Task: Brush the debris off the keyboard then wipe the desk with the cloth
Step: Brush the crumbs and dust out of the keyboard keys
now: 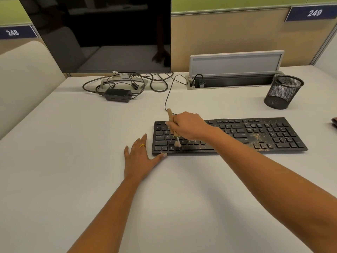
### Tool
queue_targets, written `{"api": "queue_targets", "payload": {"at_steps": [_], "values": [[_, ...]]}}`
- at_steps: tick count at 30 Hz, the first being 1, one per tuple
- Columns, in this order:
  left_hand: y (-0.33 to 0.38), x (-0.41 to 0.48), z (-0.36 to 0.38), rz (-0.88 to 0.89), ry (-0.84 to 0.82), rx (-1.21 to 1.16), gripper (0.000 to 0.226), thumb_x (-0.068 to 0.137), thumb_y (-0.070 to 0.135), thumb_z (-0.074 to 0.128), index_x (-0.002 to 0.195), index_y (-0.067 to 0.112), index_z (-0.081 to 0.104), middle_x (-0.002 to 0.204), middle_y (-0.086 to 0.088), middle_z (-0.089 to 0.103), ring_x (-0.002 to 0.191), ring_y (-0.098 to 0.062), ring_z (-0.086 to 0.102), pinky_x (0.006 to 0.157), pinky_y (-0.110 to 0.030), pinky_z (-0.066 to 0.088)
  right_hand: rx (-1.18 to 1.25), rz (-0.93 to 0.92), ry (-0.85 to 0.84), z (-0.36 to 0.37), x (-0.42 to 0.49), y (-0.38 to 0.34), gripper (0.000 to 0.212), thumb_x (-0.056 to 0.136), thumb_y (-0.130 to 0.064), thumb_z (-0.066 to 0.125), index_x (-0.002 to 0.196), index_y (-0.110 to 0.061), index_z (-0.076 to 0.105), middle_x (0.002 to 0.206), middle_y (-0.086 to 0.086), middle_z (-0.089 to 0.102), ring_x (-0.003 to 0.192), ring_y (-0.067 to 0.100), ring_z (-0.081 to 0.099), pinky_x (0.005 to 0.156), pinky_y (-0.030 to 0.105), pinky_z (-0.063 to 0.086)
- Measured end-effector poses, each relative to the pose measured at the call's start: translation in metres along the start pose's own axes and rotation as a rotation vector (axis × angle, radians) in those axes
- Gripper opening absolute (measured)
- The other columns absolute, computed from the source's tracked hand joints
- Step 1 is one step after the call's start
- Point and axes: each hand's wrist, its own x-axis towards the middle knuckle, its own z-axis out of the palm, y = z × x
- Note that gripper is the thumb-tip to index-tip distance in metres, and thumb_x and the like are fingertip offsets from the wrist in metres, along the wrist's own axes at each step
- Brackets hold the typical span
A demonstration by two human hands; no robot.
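While my right hand (189, 127) holds the little wooden brush (171, 118) with my fingers curled round it, its soft tip touches the keys on the left part of the black keyboard (237, 131). My left hand (140, 158) lies flat and open on the white desk (73, 143), thumb touching the keyboard's front corner. Brown crumbs (258, 137) sit on the keys at the right.

A beige partition (228, 42) topped with green runs along the back, bearing blue signs 248 (12, 32) and 249 (313, 13); a cream padded panel (23, 79) stands left.
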Motion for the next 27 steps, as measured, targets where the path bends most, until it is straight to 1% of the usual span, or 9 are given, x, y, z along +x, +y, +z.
{"api": "queue_targets", "payload": {"at_steps": [3,5,13,16,19,21,23,25,27], "values": [[0.000,0.000,0.000,0.002,0.004,0.006,0.097,0.077,0.068,0.057,0.151,0.016,0.020,0.155,0.000,0.027,0.144,-0.012,0.019,0.119,-0.041,0.000,0.130,0.082,0.154,0.010,0.000,0.000,0.047,0.101,-0.037,0.028,0.089,-0.010,0.065,0.085,0.005,0.069,0.082,0.023,0.062,0.074,0.035,0.046],[0.000,0.001,0.000,0.000,0.003,0.004,0.097,0.077,0.068,0.057,0.151,0.016,0.020,0.155,-0.001,0.027,0.144,-0.012,0.019,0.119,-0.041,0.000,0.197,0.121,0.219,0.017,-0.002,-0.001,0.048,0.101,-0.037,0.030,0.091,-0.008,0.067,0.087,0.007,0.071,0.084,0.024,0.063,0.078,0.037,0.049],[-0.001,0.001,0.001,-0.002,0.004,0.023,0.098,0.077,0.069,0.056,0.151,0.017,0.020,0.155,0.000,0.027,0.144,-0.012,0.020,0.119,-0.042,0.001,0.132,0.028,0.107,0.019,-0.006,-0.001,0.048,0.101,-0.037,0.030,0.088,-0.009,0.067,0.086,0.007,0.070,0.082,0.023,0.062,0.076,0.036,0.047],[0.000,0.001,0.001,-0.002,0.000,0.022,0.098,0.077,0.069,0.056,0.151,0.017,0.020,0.155,-0.001,0.027,0.144,-0.013,0.020,0.119,-0.042,0.002,0.125,0.050,0.164,0.012,-0.004,0.001,0.046,0.101,-0.038,0.029,0.089,-0.009,0.063,0.089,0.007,0.068,0.082,0.024,0.060,0.074,0.036,0.046],[0.001,0.000,0.000,-0.005,0.003,0.023,0.098,0.077,0.069,0.056,0.151,0.017,0.020,0.155,-0.001,0.028,0.144,-0.013,0.020,0.119,-0.041,0.001,0.221,0.068,0.159,0.009,-0.004,0.004,0.042,0.100,-0.040,0.032,0.073,-0.020,0.057,0.072,-0.004,0.059,0.075,0.018,0.052,0.063,0.029,0.036],[0.001,0.000,0.000,-0.006,0.002,0.022,0.098,0.077,0.069,0.056,0.151,0.016,0.020,0.155,-0.001,0.027,0.144,-0.013,0.019,0.119,-0.041,0.001,0.193,0.060,0.106,0.010,-0.006,0.005,0.041,0.100,-0.041,0.033,0.064,-0.026,0.049,0.063,-0.011,0.048,0.072,0.016,0.049,0.063,0.028,0.033],[0.001,0.000,0.000,-0.004,-0.002,0.017,0.098,0.077,0.069,0.056,0.151,0.017,0.020,0.156,-0.001,0.026,0.145,-0.012,0.019,0.119,-0.041,0.001,0.137,0.067,0.115,0.012,-0.009,0.007,0.044,0.100,-0.040,0.032,0.069,-0.021,0.056,0.067,-0.007,0.055,0.074,0.018,0.053,0.067,0.030,0.037],[0.001,0.000,0.000,-0.003,-0.003,0.016,0.097,0.077,0.068,0.056,0.151,0.017,0.019,0.156,0.000,0.026,0.145,-0.012,0.018,0.119,-0.041,0.000,0.116,0.070,0.142,0.013,-0.009,0.009,0.048,0.101,-0.038,0.030,0.081,-0.011,0.065,0.079,0.004,0.066,0.080,0.023,0.060,0.071,0.033,0.044],[0.001,-0.001,0.000,-0.006,-0.003,0.010,0.097,0.077,0.068,0.057,0.151,0.017,0.020,0.156,-0.001,0.027,0.145,-0.012,0.018,0.119,-0.041,0.000,0.096,0.055,0.141,0.015,-0.010,0.006,0.049,0.101,-0.036,0.029,0.087,-0.007,0.066,0.083,0.008,0.068,0.081,0.025,0.061,0.074,0.036,0.046]]}}
